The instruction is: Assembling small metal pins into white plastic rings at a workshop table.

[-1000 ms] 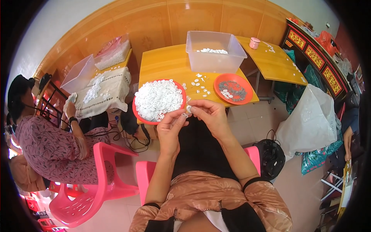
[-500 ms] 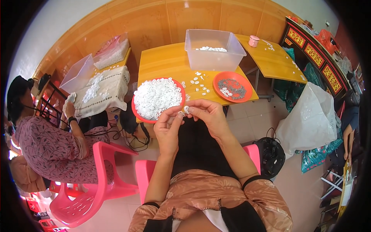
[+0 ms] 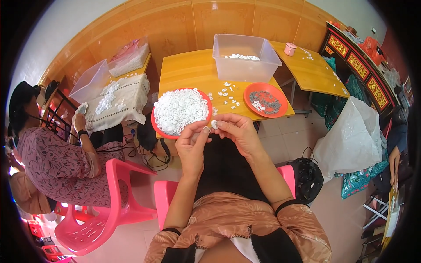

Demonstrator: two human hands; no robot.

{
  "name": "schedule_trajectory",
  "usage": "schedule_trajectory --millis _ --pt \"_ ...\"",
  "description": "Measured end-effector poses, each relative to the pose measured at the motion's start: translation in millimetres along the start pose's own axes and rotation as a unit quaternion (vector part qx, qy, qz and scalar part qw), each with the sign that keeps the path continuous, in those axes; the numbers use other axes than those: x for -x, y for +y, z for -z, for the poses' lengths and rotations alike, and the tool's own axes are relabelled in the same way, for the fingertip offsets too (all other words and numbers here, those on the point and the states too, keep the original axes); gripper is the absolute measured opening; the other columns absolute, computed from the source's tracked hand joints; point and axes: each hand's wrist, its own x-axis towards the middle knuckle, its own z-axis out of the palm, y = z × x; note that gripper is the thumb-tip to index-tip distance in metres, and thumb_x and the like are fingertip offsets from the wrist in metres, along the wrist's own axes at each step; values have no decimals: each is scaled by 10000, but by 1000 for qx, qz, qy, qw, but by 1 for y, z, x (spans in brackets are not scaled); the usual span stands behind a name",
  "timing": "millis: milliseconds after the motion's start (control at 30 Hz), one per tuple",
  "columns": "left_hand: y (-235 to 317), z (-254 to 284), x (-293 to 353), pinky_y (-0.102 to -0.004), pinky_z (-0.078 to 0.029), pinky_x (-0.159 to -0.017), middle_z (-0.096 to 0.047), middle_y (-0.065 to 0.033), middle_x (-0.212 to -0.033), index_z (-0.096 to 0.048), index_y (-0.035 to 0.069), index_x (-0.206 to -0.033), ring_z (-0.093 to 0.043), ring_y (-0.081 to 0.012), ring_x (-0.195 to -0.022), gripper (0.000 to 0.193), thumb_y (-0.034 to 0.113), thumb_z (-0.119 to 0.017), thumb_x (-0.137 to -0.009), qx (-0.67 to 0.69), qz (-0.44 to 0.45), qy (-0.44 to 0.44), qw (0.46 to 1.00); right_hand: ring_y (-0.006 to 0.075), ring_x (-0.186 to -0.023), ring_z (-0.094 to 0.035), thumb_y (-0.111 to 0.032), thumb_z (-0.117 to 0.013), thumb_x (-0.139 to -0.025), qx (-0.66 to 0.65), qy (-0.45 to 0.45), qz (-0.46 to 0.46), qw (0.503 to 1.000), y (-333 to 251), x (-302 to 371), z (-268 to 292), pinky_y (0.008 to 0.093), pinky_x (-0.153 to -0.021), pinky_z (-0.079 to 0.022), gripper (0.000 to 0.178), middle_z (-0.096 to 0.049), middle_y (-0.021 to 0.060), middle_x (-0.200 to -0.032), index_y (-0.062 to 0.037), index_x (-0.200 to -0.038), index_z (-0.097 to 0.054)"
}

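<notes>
Both hands are held close together over my lap, at the table's near edge. My right hand (image 3: 239, 133) pinches a small white plastic piece (image 3: 214, 124) between thumb and fingertips. Beside it, my left hand (image 3: 191, 147) is closed in a pinch too; what lies between its fingertips is too small to make out. Just beyond the left hand stands a red bowl (image 3: 154, 125) heaped with white oval plastic pieces (image 3: 180, 110). A red-orange dish (image 3: 284, 105), farther right, holds grey metal parts (image 3: 268, 101) and some white pieces.
A clear plastic bin (image 3: 247, 70) with white pieces stands on the yellow table (image 3: 184, 68); loose white pieces lie near the dish. A pink cup (image 3: 290, 48) is on another table. At left, a person (image 3: 66, 166) sits by a cloth-covered surface. A white sack (image 3: 348, 136) stands right.
The whole view has shifted slightly. My hands keep nearly the same pinching pose, fingertips close together, with the white piece still in the right hand.
</notes>
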Motion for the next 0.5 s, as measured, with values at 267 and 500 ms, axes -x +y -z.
schedule_trajectory --millis 267,500 --pt "4 -3 2 -177 -463 -621 -624 -48 -850 -584 -24 -1014 -604 -84 -754 192 -20 -593 -823 -24 -13 -3 1000 83 -759 -609 -24 -599 -835 111 30 114 987 -1 5 -12 207 -692 -494 180 -646 62 -852 36 -1004 -615" --pt "7 -5 4 -169 -455 -614 -631 -47 -851 -587 -15 -1009 -602 -83 -754 195 -21 -610 -815 -38 -21 4 999 101 -807 -613 7 -586 -836 164 32 141 976 -2 10 -18 218 -732 -502 174 -644 72 -878 52 -1002 -610"
